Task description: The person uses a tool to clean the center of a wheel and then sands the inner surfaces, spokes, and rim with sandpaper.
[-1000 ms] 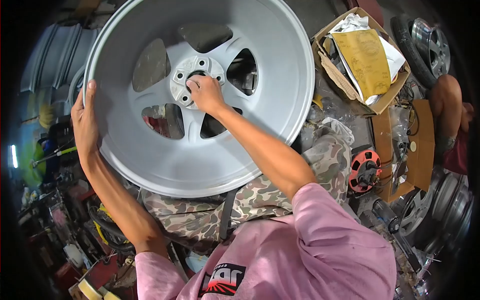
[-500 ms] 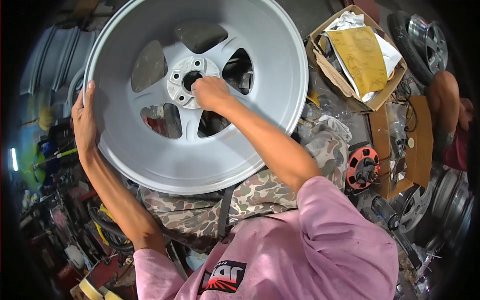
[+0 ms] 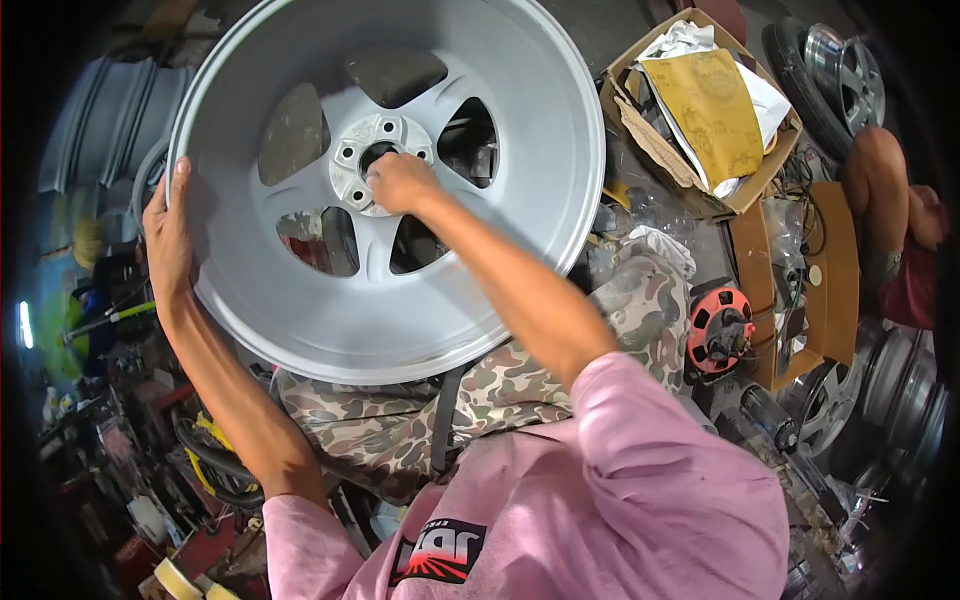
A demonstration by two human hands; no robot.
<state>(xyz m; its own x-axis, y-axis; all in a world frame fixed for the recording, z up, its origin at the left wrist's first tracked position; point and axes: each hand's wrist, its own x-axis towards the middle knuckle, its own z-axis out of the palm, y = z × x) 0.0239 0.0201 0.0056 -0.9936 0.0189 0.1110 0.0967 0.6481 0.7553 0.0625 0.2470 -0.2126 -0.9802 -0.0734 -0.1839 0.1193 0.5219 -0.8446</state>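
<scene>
A large grey wheel rim (image 3: 375,250) lies tilted in front of me, its spokes and hollow inner side showing. At its left edge my left hand (image 3: 170,235) is closed round the lip, with the thumb on the inner side. My right hand (image 3: 402,184) is closed at the hub (image 3: 405,133), its fingertips at the edge of the centre hole. Whatever those fingers may hold is hidden. Bare metal shows on the hub around the bolt holes.
Right of the wheel rim stands a cardboard box (image 3: 742,205) with yellowish sandpaper (image 3: 705,110) and papers. A red cable reel (image 3: 703,335) and an open carton (image 3: 835,280) are nearer. Another person's leg (image 3: 880,185) shows at far right. More rims (image 3: 115,120) stand at left.
My right hand has shifted slightly left and down along the hub's centre hole. My left hand keeps its hold on the lip. The view has moved a little.
</scene>
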